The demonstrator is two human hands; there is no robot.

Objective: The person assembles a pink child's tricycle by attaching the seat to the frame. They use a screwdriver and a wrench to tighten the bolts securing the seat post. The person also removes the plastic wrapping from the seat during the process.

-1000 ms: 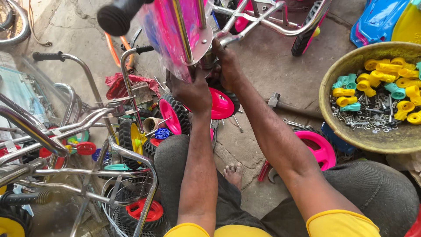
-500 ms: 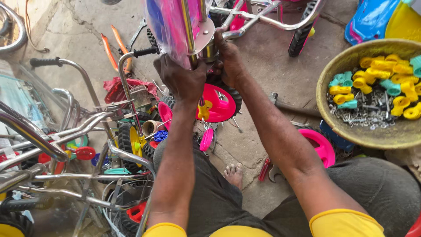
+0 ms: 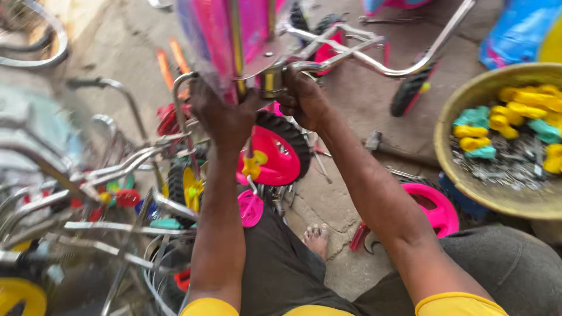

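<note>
1. The left hand (image 3: 225, 120) is clenched on the lower edge of the pink plastic panel (image 3: 225, 35) of a small children's bicycle, which is held up above the person's knees; the right hand (image 3: 304, 99) is wrapped around the metal fitting (image 3: 272, 79) where the chrome tubes (image 3: 363, 55) meet that panel
2. Compared with half a second ago, both hands sit closer together on the fitting and the whole bicycle appears nearer and higher in the view, so the grip looks tightened rather than let go
3. The pink front wheel (image 3: 278, 152) with its black tyre hangs just below the hands, now more in the open between the two forearms; before, the left arm covered part of it
4. A second ago a black handlebar grip showed at the top; it is out of view now
5. On the floor (image 3: 357, 111) at the right edge, the round basin (image 3: 462, 175) of yellow and teal plastic parts and loose hardware lies well apart from both hands
6. The heap of chrome frames (image 3: 88, 193) at the left looks blurred
</note>
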